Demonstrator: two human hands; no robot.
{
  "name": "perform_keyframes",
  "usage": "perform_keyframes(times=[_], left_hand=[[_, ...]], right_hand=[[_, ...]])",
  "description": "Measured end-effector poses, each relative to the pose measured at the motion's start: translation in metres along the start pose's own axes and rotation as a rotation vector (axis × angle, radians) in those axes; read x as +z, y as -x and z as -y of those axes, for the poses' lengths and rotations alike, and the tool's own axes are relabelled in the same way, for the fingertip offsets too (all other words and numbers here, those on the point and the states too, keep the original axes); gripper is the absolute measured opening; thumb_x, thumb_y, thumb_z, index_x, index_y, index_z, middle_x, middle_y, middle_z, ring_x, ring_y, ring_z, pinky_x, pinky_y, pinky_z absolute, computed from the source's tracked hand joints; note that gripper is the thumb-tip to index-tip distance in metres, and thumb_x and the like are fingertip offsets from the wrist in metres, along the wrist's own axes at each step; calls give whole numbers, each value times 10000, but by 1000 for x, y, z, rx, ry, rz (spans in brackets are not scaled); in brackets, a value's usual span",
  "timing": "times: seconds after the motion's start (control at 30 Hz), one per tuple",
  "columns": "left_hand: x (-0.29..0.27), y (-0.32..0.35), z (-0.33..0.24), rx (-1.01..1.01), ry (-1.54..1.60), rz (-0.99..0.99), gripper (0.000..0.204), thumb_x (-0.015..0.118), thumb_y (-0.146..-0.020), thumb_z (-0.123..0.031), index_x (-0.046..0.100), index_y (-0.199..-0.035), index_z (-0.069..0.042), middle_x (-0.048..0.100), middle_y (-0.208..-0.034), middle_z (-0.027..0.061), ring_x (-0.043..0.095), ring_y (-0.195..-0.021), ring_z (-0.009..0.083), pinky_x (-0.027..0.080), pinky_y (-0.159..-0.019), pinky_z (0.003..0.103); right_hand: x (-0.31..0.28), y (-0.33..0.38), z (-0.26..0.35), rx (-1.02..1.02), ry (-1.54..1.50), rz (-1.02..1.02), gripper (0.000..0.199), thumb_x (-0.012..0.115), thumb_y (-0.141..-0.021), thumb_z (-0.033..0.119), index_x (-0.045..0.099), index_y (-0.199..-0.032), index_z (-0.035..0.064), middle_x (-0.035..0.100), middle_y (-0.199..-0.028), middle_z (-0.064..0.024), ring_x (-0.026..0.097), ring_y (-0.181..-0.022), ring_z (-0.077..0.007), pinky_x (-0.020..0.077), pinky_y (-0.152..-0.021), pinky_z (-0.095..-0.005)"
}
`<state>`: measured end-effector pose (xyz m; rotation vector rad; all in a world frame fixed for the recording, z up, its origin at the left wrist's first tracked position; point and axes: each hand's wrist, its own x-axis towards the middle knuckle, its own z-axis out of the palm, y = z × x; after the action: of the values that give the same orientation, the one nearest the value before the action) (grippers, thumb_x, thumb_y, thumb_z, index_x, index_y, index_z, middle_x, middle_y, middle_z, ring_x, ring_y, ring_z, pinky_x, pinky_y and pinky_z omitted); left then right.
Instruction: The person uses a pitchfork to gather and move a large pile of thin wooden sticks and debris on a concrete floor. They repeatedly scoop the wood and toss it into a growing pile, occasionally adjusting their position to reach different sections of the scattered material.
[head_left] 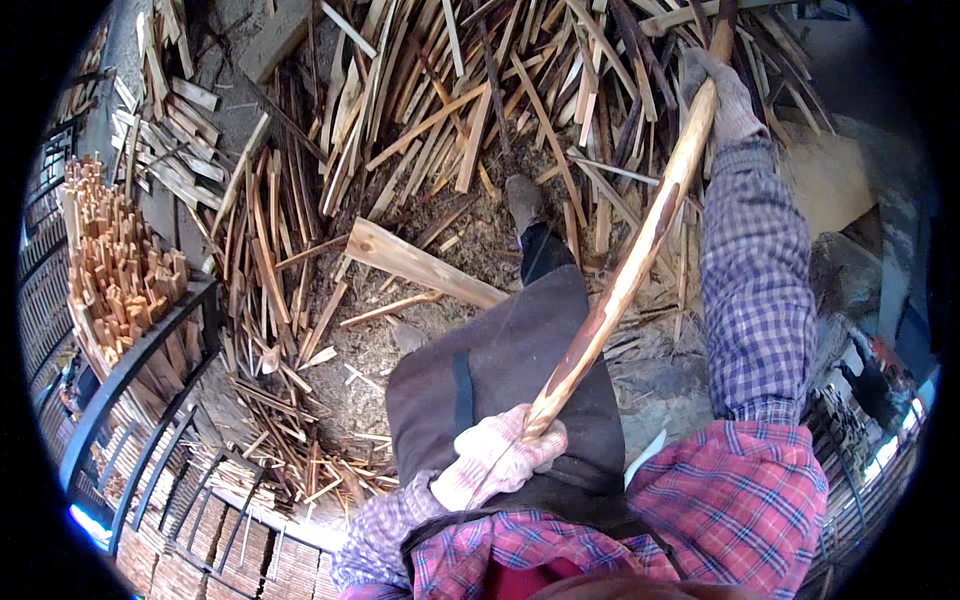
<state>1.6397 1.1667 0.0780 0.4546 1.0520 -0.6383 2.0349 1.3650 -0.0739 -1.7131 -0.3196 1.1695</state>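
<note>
The pole (pixel 640 245) slants from over the apron (pixel 500 350) out past its upper right edge: a long, slightly bowed stick of pale, smooth wood with reddish-brown patches along it. The left hand (pixel 495 455), in a pale knit glove, is closed around the pole's near end, low over the apron, its elbow bent. The right hand (pixel 722 95), also gloved, is wrapped around the pole well beyond the apron, that arm reaching nearly straight in a checked, crinkled sleeve (pixel 755 270). The apron is dark, matt cloth. Just beyond it lie a broad, flat plank (pixel 425 262) and a shoe (pixel 524 203) on gritty, chip-strewn ground. Farther beyond, thin, rough strips (pixel 475 140) lie heaped at many angles. Well left of the apron, square-ended sticks (pixel 125 275) stand packed behind a curved metal rail (pixel 146 352).
</note>
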Motion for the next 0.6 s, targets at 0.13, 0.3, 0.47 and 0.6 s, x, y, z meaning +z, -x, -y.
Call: perform_keyframes(times=[0.13,0.3,0.47,0.6], left_hand=[[2,41,94,152,-423,-322,464,602,-745,-507,614,-960,-96,655,-766,135,647,-710,272,496,-655,342],[-33,79,221,141,-386,-293,553,679,-672,-512,625,-1038,-101,661,-845,89,638,-823,223,470,-759,320],[-67,131,389,-4,-317,-444,474,691,-664,-483,663,-938,-97,645,-678,62,632,-610,172,487,-613,296],[-46,173,497,-135,-168,-447,477,642,-687,-575,681,-891,-146,658,-740,129,647,-731,286,494,-673,339]], right_hand=[[10,101,-31,119,-180,-91,81,612,-832,123,564,-836,57,572,-673,-4,514,-456,-85,443,-400,-201],[75,258,-40,36,-360,-82,162,670,-792,146,556,-858,52,532,-614,29,497,-455,-76,436,-412,-188],[180,431,-114,23,-124,-167,148,653,-763,173,573,-795,53,515,-590,-17,505,-443,-145,414,-387,-247],[219,538,-140,300,-115,-150,341,646,-755,73,471,-1047,44,550,-723,-69,539,-486,-180,488,-419,-302]])
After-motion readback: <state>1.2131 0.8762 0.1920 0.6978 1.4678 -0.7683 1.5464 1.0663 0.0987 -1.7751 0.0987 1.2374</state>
